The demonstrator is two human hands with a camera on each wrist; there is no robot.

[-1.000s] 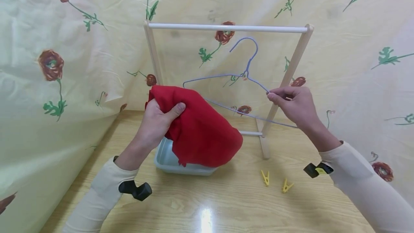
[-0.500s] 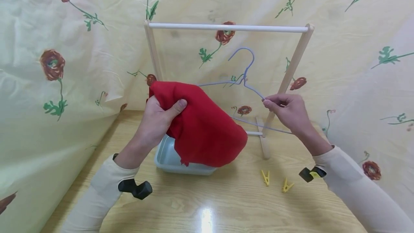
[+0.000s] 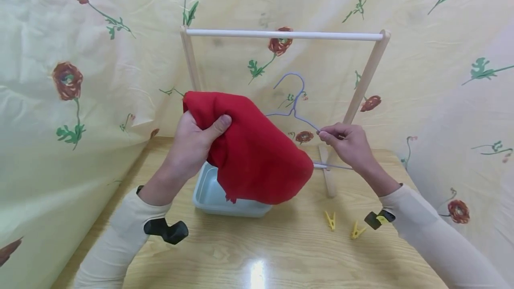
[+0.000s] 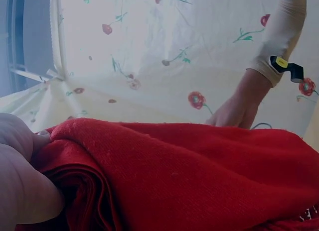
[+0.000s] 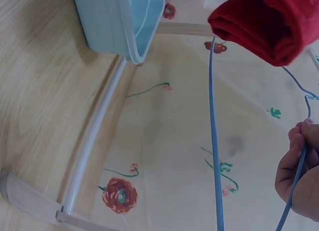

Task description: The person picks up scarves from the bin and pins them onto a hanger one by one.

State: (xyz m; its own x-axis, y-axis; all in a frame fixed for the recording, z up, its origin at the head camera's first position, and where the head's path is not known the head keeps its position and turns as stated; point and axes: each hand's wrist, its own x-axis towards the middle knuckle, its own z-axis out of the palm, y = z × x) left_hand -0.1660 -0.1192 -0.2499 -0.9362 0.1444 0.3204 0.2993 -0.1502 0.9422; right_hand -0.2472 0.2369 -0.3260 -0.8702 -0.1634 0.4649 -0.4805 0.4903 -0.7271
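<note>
At the far left, your sleeve carries a black strap-on device point(image 3: 165, 231), in front of and left of the light blue basin point(image 3: 233, 211). Your left hand point(image 3: 190, 142) is above the basin's left side, clamped on the folded red cloth point(image 3: 257, 155): your thumb lies across the near face, with the cloth caught beneath it. Your other fingers are hidden behind the fabric, so you cannot tell how they lie. The cloth hangs above the basin, slanting down past its right side, and in the left wrist view its layers curl into a roll beside your thumb.

The wooden rack point(image 3: 281, 34) with its white top bar stands behind the basin. In front of that bar's level, up and right of the basin, is the blue wire hanger point(image 5: 213, 121), hook upward. The cloth hides the hanger's left part, and you cannot tell whether the two touch. One yellow clothespin point(image 3: 330, 220) lies on the table right of the basin.

Your right hand point(image 3: 350, 144), above and right of the basin, pinches the hanger's right shoulder, thumb and fingertips together on the wire. A second clothespin point(image 3: 356, 230) lies farther right of the basin.
</note>
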